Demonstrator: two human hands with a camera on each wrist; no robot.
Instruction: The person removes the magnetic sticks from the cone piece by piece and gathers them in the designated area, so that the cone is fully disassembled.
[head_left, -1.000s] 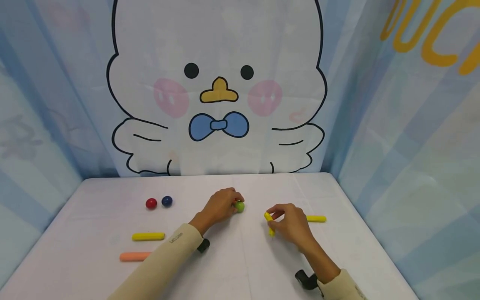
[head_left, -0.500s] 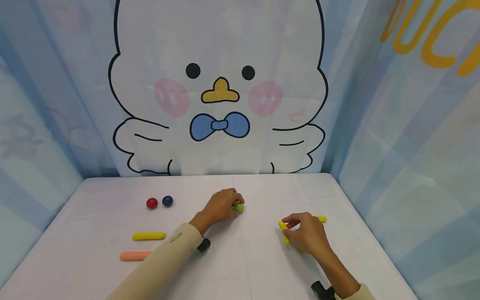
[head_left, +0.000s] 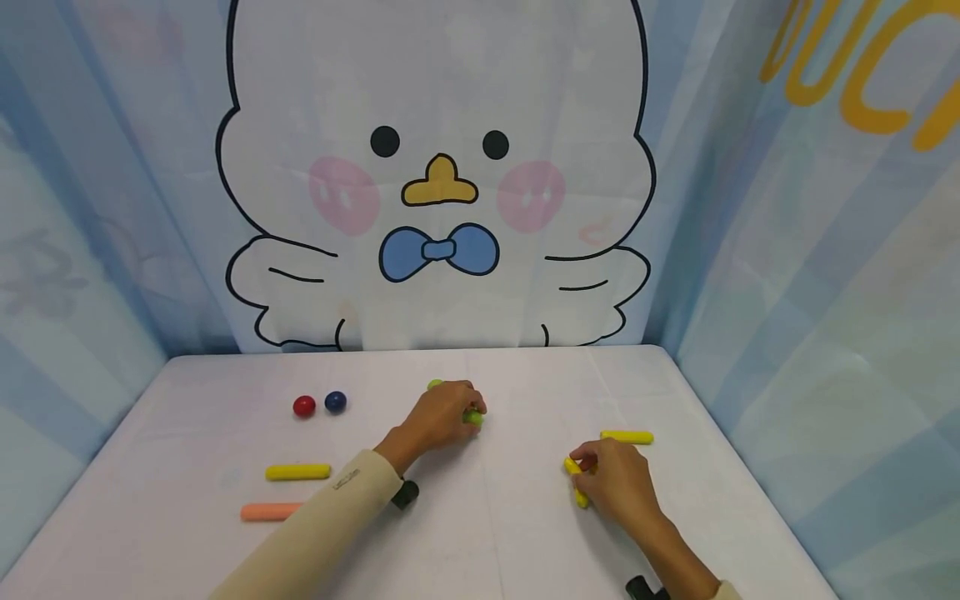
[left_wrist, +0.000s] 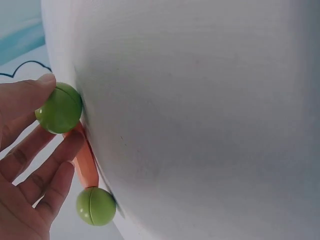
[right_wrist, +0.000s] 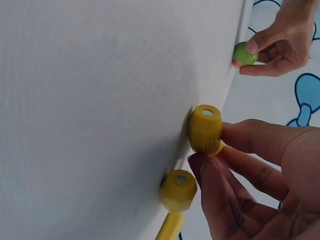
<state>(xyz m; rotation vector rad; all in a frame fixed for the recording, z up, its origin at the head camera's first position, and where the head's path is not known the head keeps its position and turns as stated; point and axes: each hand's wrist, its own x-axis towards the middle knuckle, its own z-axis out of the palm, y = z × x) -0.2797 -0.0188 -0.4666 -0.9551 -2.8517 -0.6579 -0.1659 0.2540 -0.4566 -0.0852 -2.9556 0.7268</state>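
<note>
My left hand (head_left: 441,412) holds a green ball (left_wrist: 61,109) by thumb and fingers, low at the white tabletop. From this ball an orange stick (left_wrist: 86,162) runs to a second green ball (left_wrist: 96,206); in the head view the hand hides the stick. Off to the right, my right hand (head_left: 618,479) pinches a yellow stick (head_left: 582,498) with a round silver spot on its end. Close beside it in the right wrist view is another yellow stick's end (right_wrist: 178,191), with a further yellow stick (right_wrist: 170,227) past it.
A red ball (head_left: 303,407) and a dark blue ball (head_left: 335,402) lie at the back left. Nearer are a yellow stick (head_left: 297,472) and an orange stick (head_left: 270,512), partly behind my left sleeve (head_left: 322,517). Behind the right hand lies one yellow stick (head_left: 627,437).
My right hand has moved right and toward me with the yellow stick. The left hand has shifted slightly nearer, still holding its ball; the far green ball now shows behind it.
</note>
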